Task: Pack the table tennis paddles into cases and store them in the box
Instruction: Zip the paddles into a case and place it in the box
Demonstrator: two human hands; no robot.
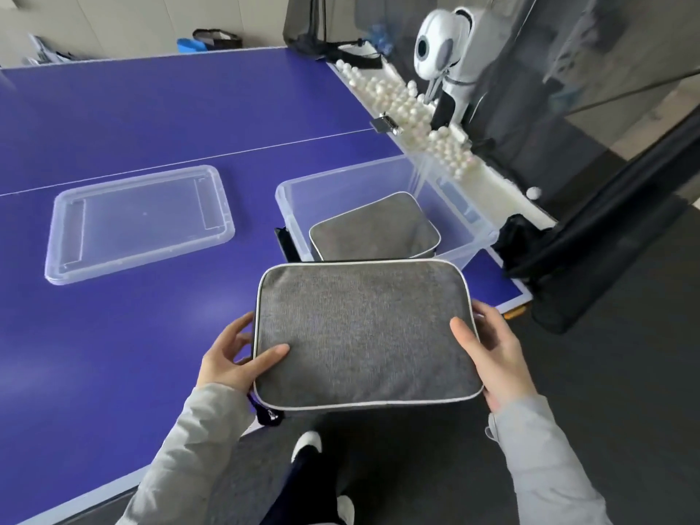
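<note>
We are holding 1 grey case (363,331) level, just in front of the clear box (291,221) on the worktop (151,119). Our left hand (235,358) is pinching its left edge, thumb on top, and our right hand (488,350) is gripping the right edge. A second case (375,229) is already lying in the box, so we are judging the task well along: this case and the lid (140,221) are remaining. Whether paddles are inside either case is hidden, as are our fingers underneath.
</note>
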